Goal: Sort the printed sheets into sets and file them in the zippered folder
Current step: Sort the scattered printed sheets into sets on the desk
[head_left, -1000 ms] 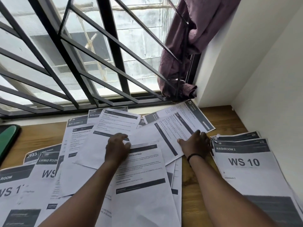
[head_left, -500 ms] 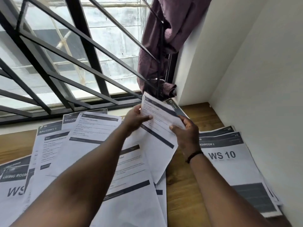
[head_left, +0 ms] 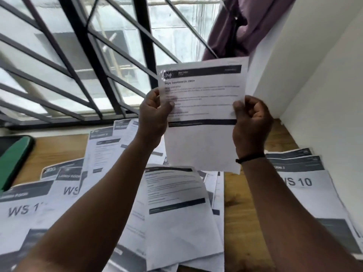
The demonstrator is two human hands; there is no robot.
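Observation:
I hold one printed sheet (head_left: 204,107) upright in the air above the desk, its dark header bar at the top. My left hand (head_left: 154,114) pinches its left edge and my right hand (head_left: 251,118) grips its right edge. Below it, several loose printed sheets (head_left: 176,205) lie overlapping across the wooden desk (head_left: 234,193). A stack headed "WS 10" (head_left: 306,193) lies at the right by the wall. Sheets marked "WS 1" (head_left: 23,209) lie at the left. A dark folder with a green edge (head_left: 13,154) shows at the far left.
A window with black metal bars (head_left: 88,55) runs along the back of the desk. A purple cloth (head_left: 241,26) hangs at the window's right end. White walls (head_left: 324,85) close in the desk's right side and back corner.
Both hands were pressing on sheets on the desk; they picked one sheet up, raised it and turned it upright to face me.

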